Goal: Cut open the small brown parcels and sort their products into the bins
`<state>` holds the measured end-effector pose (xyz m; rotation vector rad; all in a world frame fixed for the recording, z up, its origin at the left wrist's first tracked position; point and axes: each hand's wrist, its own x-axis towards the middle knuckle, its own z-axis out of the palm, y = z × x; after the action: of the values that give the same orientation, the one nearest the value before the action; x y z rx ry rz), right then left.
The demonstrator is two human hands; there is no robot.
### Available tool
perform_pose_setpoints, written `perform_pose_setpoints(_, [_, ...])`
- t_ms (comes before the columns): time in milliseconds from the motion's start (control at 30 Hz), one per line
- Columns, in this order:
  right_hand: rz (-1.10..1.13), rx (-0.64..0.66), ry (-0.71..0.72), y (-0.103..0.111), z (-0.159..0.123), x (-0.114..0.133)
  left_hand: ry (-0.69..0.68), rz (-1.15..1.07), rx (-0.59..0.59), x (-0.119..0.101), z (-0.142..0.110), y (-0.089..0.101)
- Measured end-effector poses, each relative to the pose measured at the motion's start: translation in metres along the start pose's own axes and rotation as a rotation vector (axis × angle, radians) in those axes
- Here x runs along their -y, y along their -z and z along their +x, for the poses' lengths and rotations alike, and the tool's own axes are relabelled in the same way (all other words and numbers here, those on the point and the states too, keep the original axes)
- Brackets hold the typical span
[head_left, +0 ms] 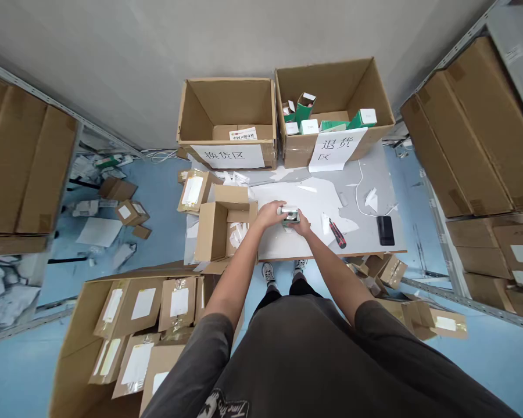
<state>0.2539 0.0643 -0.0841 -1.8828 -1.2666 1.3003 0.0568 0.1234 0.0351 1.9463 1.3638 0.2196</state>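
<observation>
Over the front part of the table, my left hand and my right hand grip a small green and white box from either side. Its near face looks dark green, and its upper part is white; whether its flap is open is too small to tell. Left of my hands stands an open cardboard carton with white paper inside. A red and black utility knife lies on the table to the right of my right hand, beside scraps of white paper.
At the back stand two large cardboard boxes with paper signs, the left box and the right box, which holds several green-white boxes. A black phone lies at the table's right. A big carton of parcels stands front left. Shelves flank both sides.
</observation>
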Motion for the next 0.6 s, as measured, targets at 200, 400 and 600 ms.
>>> perform_pose_setpoints(200, [-0.158, -0.037, -0.048, -0.011, -0.007, -0.002, 0.208, -0.125, -0.164, -0.018, 0.019, -0.002])
perform_pose_setpoints(400, [-0.133, -0.061, 0.017, -0.015, -0.008, -0.011, 0.285, -0.042, -0.294, -0.026, 0.033, -0.028])
perform_pose_setpoints(600, [-0.066, -0.015, 0.052, -0.008, -0.009, -0.012, -0.001, 0.134, -0.09, -0.024, 0.016, -0.022])
